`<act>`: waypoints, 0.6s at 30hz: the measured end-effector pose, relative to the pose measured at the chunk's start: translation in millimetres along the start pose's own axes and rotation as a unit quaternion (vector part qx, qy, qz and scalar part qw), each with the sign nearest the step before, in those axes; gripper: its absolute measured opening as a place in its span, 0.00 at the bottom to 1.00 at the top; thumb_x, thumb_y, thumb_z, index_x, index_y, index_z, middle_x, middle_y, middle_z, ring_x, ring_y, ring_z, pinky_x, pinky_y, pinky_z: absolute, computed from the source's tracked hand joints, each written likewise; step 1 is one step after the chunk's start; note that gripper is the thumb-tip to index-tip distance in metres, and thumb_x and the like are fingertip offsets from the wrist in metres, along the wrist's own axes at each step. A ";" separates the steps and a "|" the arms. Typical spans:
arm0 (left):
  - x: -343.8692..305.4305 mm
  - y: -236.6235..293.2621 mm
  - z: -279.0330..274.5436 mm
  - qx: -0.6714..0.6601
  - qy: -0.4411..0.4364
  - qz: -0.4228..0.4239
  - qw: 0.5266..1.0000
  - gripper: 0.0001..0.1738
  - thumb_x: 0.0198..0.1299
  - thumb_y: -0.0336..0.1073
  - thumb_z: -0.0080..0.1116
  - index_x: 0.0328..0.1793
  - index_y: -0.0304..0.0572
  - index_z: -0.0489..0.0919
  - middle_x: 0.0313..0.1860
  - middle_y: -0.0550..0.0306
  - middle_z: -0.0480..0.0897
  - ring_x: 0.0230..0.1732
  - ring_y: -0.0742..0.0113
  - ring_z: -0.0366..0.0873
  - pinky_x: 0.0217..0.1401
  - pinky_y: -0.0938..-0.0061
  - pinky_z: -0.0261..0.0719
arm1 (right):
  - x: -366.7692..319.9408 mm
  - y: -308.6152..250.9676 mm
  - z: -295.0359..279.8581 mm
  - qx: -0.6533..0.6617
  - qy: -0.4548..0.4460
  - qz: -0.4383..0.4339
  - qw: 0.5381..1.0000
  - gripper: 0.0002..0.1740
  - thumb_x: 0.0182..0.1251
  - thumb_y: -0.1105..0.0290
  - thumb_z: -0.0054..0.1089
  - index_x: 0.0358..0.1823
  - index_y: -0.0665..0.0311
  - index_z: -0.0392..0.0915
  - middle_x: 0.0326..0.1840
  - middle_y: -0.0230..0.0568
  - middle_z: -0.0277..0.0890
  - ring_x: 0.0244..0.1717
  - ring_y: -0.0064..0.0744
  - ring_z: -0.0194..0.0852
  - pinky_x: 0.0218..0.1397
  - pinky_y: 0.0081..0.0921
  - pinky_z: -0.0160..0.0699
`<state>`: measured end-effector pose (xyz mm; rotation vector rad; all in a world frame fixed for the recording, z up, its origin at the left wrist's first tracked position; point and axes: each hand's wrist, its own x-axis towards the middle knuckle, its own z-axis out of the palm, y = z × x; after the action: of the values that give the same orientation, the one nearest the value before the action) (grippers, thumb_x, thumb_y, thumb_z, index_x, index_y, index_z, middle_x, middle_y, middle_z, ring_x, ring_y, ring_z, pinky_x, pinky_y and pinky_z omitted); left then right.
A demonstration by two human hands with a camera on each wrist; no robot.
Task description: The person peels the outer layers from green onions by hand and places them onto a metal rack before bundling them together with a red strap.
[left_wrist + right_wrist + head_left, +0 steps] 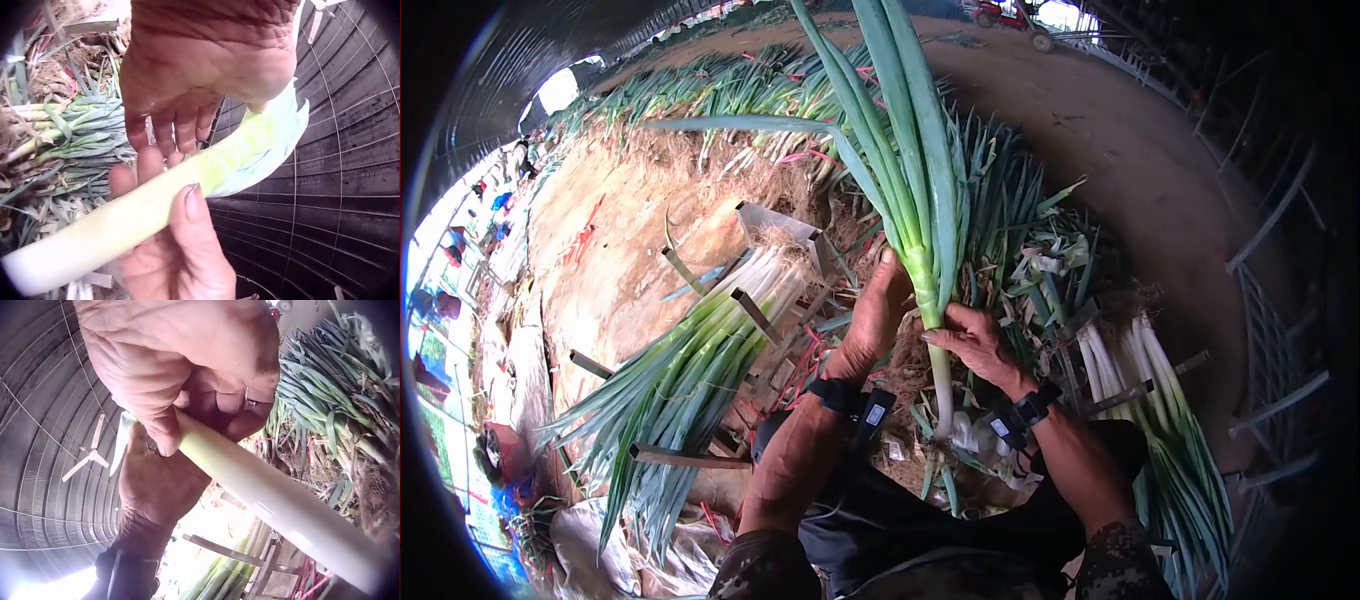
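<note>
A long green onion (pixel 920 265) stands upright before me in the head view, leaves up and white stem down. My right hand (pixel 980 350) pinches its stem, thumb across the front; the left wrist view shows that thumb (pixel 194 212) and fingers behind. My left hand (pixel 875 325) is higher, at the stem's left side. Its fingers (pixel 184 128) extend fairly straight and reach the stem's edge, while its thumb side touches the onion near the leaves. In the right wrist view the white stem (pixel 281 500) slants below my right hand, with my left palm (pixel 156 484) behind it.
Trimmed green onions (pixel 700 350) lie on a metal-post rack at left; another bundle (pixel 1170 410) is at right. Untrimmed onions (pixel 1000 190) are piled ahead, more (pixel 750 85) farther back. Loose peelings (pixel 1050 270) lie near the pile. A ceiling fan (pixel 94 453) hangs overhead.
</note>
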<state>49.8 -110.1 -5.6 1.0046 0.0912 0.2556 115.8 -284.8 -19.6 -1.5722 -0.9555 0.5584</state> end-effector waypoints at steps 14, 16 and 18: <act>1.6 -19.9 -11.9 0.055 0.066 0.062 0.994 0.17 0.63 0.38 0.70 0.54 0.36 0.86 0.42 0.63 0.87 0.42 0.77 0.78 0.49 0.77 0.75 | 6.4 -11.3 -10.1 0.057 0.072 0.143 0.985 0.31 0.67 0.51 0.68 0.57 0.73 0.76 0.41 0.30 0.79 0.36 0.17 0.76 0.29 0.15 0.75; -0.3 -21.6 -11.5 0.106 0.068 0.065 0.990 0.17 0.64 0.39 0.70 0.54 0.35 0.86 0.42 0.64 0.86 0.42 0.78 0.77 0.49 0.78 0.74 | 9.9 -16.0 -11.3 0.030 0.062 0.161 0.984 0.26 0.67 0.53 0.67 0.53 0.71 0.79 0.41 0.31 0.80 0.36 0.19 0.79 0.30 0.16 0.80; -2.3 -19.3 -5.3 0.147 0.069 0.085 0.983 0.17 0.64 0.39 0.70 0.53 0.35 0.86 0.41 0.64 0.86 0.41 0.80 0.75 0.48 0.79 0.74 | 11.9 -17.1 -10.1 0.034 0.057 0.172 0.983 0.23 0.68 0.55 0.66 0.50 0.70 0.80 0.41 0.32 0.80 0.37 0.20 0.80 0.33 0.19 0.85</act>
<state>49.8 -116.2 -24.8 1.2900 0.1735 0.4773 125.6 -280.7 0.9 -1.6999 -0.5741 0.7238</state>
